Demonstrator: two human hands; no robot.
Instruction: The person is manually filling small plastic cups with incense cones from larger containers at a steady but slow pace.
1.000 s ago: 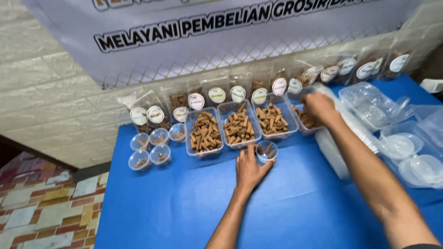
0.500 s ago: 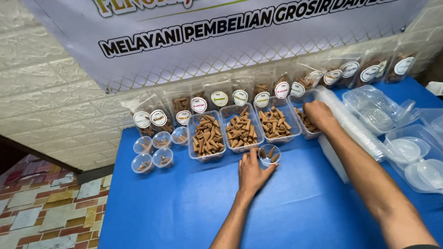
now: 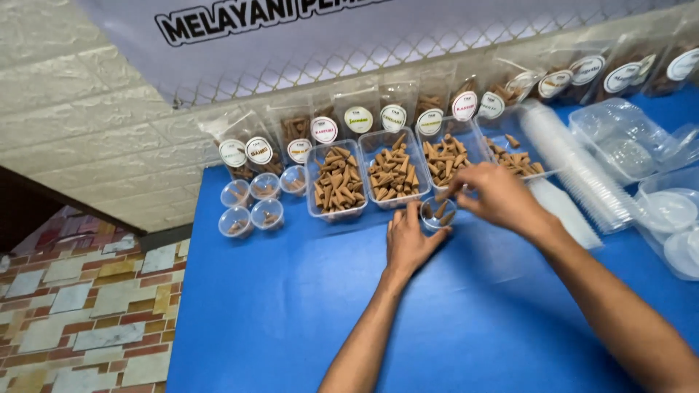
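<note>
Both forearms enter from the lower edge over the blue counter [image 3: 291, 306]. Left hand [image 3: 408, 244] lies palm down on the counter, fingers loosely spread; thumb and forefinger rest against the near side of a small clear cup [image 3: 438, 215], steadying it without closing round it. The cup stands upright on the counter just in front of the trays and already contains a few brown cones.

Right hand [image 3: 495, 196] hovers over the cup's rim, just to its right, fingers drawn narrow into a pinch. Whether a cone is between the fingertips cannot be told; the area is blurred.

Directly behind the cup: three clear rectangular trays side by side, each full of brown cones: left tray [image 3: 336, 182], middle tray [image 3: 393, 171], right tray [image 3: 448, 156]. A fourth tray [image 3: 520, 160] lies partly behind the right hand.

To the left of the trays, five small filled cups [image 3: 251, 204] stand clustered. To the right, a long stack of clear lids [image 3: 575, 175] lies on its side, with clear plastic containers [image 3: 626, 138] beyond it.

Farthest back: a row of labelled clear pouches [image 3: 324, 131] leaning against the wall, under a white banner [image 3: 291, 29].
</note>
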